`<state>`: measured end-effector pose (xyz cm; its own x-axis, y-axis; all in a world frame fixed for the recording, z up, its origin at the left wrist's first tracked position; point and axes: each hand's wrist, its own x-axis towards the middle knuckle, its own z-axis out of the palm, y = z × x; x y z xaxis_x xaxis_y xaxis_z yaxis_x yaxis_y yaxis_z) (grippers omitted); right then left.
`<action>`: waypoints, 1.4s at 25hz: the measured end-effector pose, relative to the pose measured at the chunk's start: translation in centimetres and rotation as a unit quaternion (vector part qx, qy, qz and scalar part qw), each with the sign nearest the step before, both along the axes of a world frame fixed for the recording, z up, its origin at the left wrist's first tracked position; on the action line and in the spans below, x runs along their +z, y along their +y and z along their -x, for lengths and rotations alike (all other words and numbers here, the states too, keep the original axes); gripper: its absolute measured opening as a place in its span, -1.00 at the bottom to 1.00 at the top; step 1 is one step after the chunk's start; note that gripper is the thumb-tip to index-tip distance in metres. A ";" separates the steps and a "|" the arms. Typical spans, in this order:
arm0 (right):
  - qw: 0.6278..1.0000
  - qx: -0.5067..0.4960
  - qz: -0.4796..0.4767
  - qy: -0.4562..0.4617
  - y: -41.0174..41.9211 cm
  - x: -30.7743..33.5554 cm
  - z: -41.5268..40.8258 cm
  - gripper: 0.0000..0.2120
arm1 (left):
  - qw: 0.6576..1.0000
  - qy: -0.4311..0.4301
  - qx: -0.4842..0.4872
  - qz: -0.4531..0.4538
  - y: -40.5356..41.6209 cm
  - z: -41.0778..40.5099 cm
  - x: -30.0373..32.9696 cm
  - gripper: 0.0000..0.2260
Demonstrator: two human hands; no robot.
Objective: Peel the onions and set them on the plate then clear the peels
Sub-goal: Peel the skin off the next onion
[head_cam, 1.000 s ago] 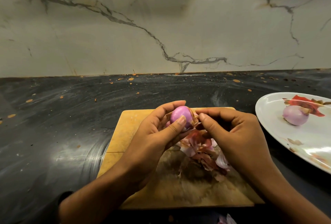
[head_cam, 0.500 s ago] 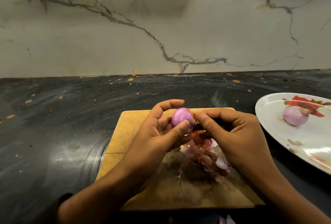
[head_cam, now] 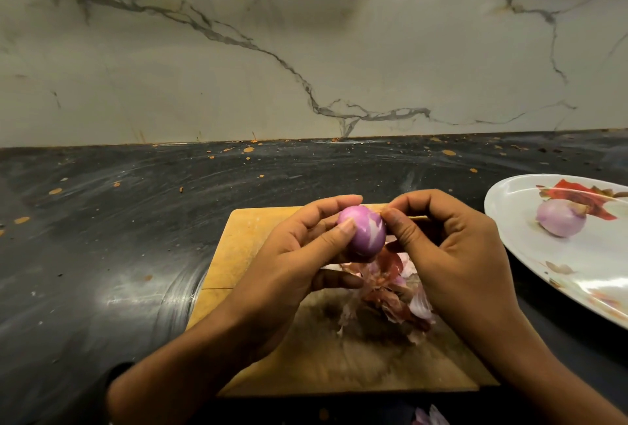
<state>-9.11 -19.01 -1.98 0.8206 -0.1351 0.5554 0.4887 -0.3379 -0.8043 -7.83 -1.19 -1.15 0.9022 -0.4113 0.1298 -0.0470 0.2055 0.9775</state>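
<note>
Onion (head_cam: pixel 362 237), mostly bare, cupped in left hand (head_cam: pixel 299 261); right hand (head_cam: pixel 452 254) pinched its tip skin—best stripped gently over peels (head_cam: pixel 390 292).

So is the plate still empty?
No. One peeled onion already lies on the plate; the other onion is in the left hand.

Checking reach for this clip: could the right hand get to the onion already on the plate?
Probably yes: the plate lies just right of the right hand, nothing between it and the onion, though its fingers now pinch peel.
</note>
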 end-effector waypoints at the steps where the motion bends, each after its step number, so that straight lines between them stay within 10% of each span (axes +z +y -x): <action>1: 1.000 0.000 -0.005 0.006 -0.1 -0.1 0.0 -0.91 | 1.000 -0.002 0.005 0.002 0.0 0.0 -0.1 -0.65; 35: 0.994 0.090 -0.020 0.059 -0.5 -0.4 -0.5 -0.73 | 0.998 0.018 0.026 0.061 -0.1 -0.2 -0.3 -0.56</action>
